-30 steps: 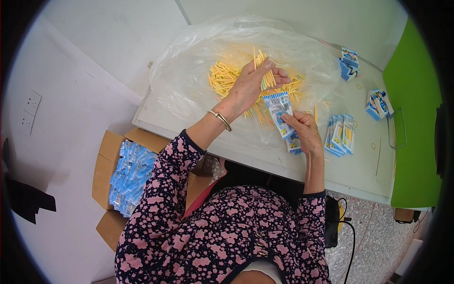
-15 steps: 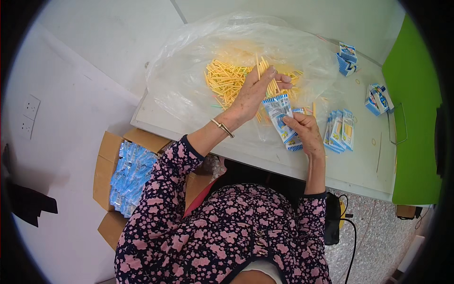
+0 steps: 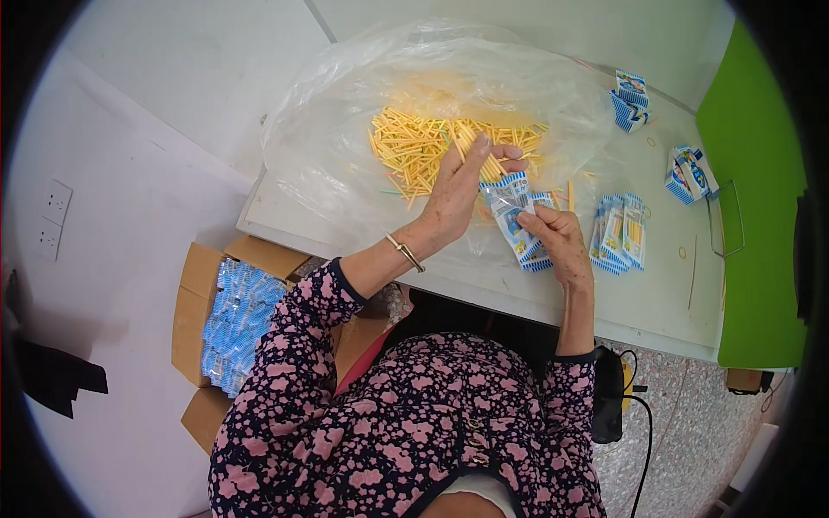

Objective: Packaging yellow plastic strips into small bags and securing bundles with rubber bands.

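Sticks (image 3: 432, 147) pinched in your left hand (image 3: 458, 194) point toward twelve o'clock; the packet (image 3: 511, 216), gripped by your right hand (image 3: 557, 242), lies at three o'clock.

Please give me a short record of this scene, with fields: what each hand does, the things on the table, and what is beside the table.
left hand: left hand grips a few yellow sticks from the heap
right hand: right hand holds a blue-and-white packet
sticks lie on: clear plastic sheet
table: white table
filled packets: packet stack right of the hands; more packets near the far right edge
beside table: cardboard box with blue wrappers, on the person's left
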Demonstrator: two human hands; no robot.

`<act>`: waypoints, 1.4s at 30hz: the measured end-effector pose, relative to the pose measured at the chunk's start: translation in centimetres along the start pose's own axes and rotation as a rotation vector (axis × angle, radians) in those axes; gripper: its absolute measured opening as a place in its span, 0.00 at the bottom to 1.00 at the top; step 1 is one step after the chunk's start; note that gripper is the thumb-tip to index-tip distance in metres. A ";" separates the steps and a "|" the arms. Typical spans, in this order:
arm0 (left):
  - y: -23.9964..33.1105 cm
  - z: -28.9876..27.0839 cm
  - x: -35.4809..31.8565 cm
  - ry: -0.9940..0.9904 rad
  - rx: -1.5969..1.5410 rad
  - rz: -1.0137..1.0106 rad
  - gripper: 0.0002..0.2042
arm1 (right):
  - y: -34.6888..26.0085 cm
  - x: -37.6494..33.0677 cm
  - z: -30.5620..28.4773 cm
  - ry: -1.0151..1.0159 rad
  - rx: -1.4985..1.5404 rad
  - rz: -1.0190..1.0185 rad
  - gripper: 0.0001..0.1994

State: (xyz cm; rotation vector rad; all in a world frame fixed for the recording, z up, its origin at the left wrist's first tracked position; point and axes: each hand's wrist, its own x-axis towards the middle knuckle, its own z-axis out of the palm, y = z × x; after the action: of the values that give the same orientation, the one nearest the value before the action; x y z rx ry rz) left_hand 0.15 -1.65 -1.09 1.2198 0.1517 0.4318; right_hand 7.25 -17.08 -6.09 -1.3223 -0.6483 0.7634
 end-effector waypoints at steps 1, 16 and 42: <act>-0.1 -0.1 -0.1 -0.006 -0.021 -0.013 0.18 | 0.1 0.0 0.0 0.003 0.001 0.000 0.09; 1.3 -2.5 0.8 -0.217 0.377 -0.042 0.17 | 1.4 0.9 -0.1 0.006 0.018 -0.049 0.11; 2.7 -2.0 1.6 -0.413 0.697 0.078 0.20 | 0.3 2.1 1.1 0.012 0.173 -0.014 0.12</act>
State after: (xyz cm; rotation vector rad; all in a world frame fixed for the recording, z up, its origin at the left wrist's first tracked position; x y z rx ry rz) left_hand 0.26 1.49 0.90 1.9789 -0.1146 0.1821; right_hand 7.64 -14.70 -6.26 -1.1621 -0.5681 0.7818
